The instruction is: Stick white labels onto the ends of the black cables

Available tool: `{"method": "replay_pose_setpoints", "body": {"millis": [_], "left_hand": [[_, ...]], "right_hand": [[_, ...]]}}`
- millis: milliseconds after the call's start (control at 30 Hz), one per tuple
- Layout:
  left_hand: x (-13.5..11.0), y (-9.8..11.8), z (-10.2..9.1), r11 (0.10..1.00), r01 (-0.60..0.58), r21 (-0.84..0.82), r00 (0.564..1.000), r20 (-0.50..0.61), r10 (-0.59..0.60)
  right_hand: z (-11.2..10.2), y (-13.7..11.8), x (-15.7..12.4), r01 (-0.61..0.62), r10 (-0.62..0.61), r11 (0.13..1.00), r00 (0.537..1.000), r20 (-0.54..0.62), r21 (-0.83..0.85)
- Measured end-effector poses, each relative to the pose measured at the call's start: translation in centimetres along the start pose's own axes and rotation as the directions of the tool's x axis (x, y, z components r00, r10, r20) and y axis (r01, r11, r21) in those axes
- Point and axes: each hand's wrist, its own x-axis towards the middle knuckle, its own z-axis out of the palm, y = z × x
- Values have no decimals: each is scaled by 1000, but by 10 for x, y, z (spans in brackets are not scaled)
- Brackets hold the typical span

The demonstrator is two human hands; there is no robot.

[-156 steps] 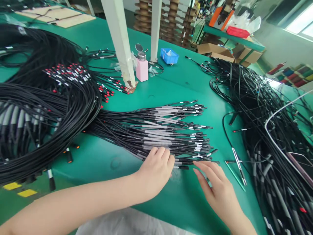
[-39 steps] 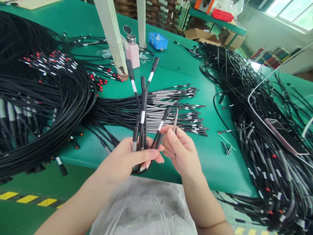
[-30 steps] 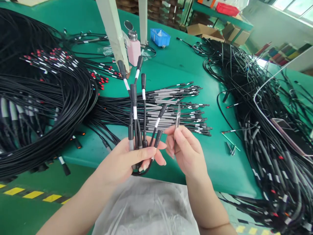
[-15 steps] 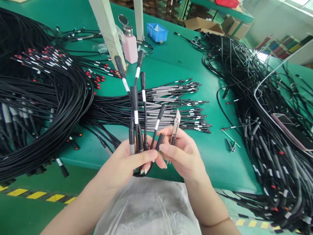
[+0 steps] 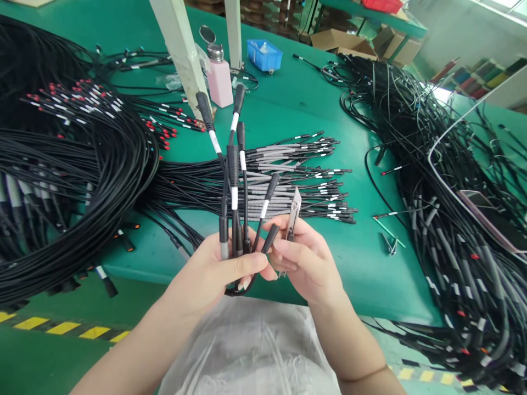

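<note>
My left hand (image 5: 214, 271) is closed round a bunch of black cable ends (image 5: 233, 175) with white marker bands, held upright above the near table edge. Their plug tips fan out at different heights. My right hand (image 5: 307, 263) sits close beside it, fingers pinched on a small metal cutter (image 5: 293, 215) whose blade points up. Its fingertips touch the shortest cable end (image 5: 269, 240). Behind both hands, a flat spread of black cables with grey sleeves (image 5: 280, 184) lies on the green table (image 5: 362, 263).
A thick coil of black cables (image 5: 74, 175) fills the left, a tangled heap (image 5: 444, 181) the right. A white post (image 5: 181, 55), pink dispenser bottle (image 5: 218, 82) and blue tray (image 5: 264, 55) stand at the back. A green pen and metal tweezers (image 5: 387, 236) lie right of my hands.
Five seconds ago both hands lay flat on the cables on the table. Since then the left has lifted a bunch and the right holds the cutter; over the last second they drew together.
</note>
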Motion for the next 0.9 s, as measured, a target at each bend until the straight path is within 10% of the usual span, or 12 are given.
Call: {"method": "replay_pose_setpoints", "body": {"millis": [900], "left_hand": [[6, -5, -1, 996, 52, 71, 993, 102, -59]], "right_hand": [[-5, -1, -1, 121, -128, 990, 984, -126, -67]]}}
